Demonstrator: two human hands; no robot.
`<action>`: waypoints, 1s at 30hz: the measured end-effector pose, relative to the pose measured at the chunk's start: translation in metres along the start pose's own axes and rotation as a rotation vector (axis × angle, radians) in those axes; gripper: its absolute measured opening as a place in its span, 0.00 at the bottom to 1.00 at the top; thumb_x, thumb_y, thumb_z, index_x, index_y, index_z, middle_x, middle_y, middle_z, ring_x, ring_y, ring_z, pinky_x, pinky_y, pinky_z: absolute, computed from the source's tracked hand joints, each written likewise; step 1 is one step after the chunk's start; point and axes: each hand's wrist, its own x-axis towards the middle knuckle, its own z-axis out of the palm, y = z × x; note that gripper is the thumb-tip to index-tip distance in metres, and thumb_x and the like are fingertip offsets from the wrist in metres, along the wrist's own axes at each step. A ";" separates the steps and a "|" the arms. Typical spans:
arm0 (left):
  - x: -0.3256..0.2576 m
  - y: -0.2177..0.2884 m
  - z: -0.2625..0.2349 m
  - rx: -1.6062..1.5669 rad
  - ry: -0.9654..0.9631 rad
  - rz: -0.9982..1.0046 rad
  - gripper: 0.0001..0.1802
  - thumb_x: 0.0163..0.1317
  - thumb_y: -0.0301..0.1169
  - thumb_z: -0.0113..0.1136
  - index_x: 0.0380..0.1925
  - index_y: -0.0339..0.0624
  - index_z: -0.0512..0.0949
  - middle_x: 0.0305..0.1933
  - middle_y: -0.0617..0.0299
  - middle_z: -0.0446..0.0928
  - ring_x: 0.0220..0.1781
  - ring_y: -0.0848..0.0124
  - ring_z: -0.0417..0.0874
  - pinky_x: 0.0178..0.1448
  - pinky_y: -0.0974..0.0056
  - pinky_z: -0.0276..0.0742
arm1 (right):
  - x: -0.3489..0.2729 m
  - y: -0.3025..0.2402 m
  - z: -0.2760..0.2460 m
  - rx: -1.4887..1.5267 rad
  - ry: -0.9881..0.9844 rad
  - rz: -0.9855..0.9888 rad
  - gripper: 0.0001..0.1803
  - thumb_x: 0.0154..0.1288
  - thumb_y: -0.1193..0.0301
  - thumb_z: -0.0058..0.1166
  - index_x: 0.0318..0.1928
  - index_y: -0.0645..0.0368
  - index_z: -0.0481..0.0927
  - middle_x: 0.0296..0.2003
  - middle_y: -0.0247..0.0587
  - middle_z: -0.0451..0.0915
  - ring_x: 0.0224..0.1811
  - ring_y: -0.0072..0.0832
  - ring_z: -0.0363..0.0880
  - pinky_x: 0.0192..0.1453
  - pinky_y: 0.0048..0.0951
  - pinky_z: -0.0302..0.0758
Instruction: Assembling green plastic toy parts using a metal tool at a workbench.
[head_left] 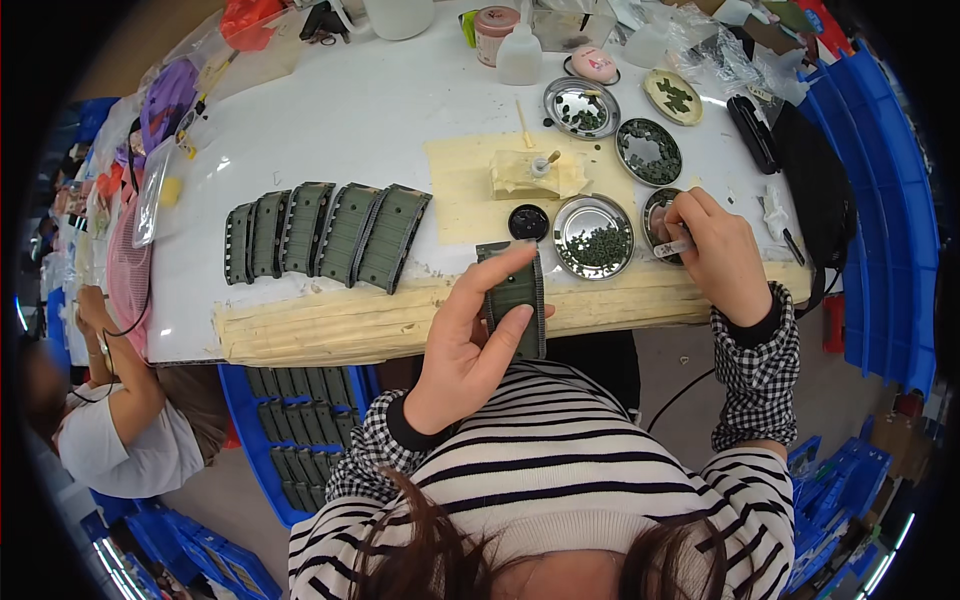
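My left hand (462,345) is closed around a dark green ribbed plastic part (514,302), held upright at the table's front edge. Its thumb and forefinger lie along the part's face. Off to the right, my right hand (722,250) pinches a slim pale tool (672,247) over a round metal dish (655,213); the tool's exact kind and its far end are unclear. Beside that dish stands another metal dish (567,262) of small green pieces (600,249). A small black round pot (528,222) sits just beyond the held part.
Several similar green parts (345,232) stand in a row at left. Farther back are more dishes (648,152), a tape-covered block (515,176) and a white squeeze bottle (519,55). A blue crate (240,410) of green parts sits below. Another person (125,430) is at far left.
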 end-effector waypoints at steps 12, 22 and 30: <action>0.001 0.002 0.001 0.096 -0.044 -0.067 0.10 0.71 0.27 0.53 0.47 0.34 0.77 0.50 0.57 0.71 0.53 0.70 0.77 0.60 0.64 0.72 | -0.002 -0.067 -0.014 0.413 0.201 -0.116 0.13 0.53 0.84 0.58 0.40 0.63 0.77 0.32 0.41 0.79 0.30 0.36 0.80 0.32 0.29 0.74; 0.002 -0.002 -0.001 0.084 0.042 0.008 0.12 0.74 0.32 0.51 0.43 0.34 0.78 0.46 0.61 0.73 0.48 0.76 0.74 0.56 0.70 0.68 | 0.001 -0.107 0.025 0.473 0.350 -0.478 0.19 0.47 0.81 0.62 0.44 0.62 0.80 0.34 0.42 0.83 0.29 0.32 0.82 0.29 0.27 0.72; 0.002 -0.005 -0.004 0.006 0.063 0.004 0.09 0.73 0.30 0.53 0.40 0.35 0.78 0.45 0.61 0.73 0.47 0.76 0.73 0.54 0.69 0.69 | -0.002 -0.113 0.032 0.520 0.433 -0.403 0.19 0.49 0.80 0.68 0.45 0.63 0.82 0.35 0.41 0.83 0.29 0.32 0.82 0.29 0.27 0.75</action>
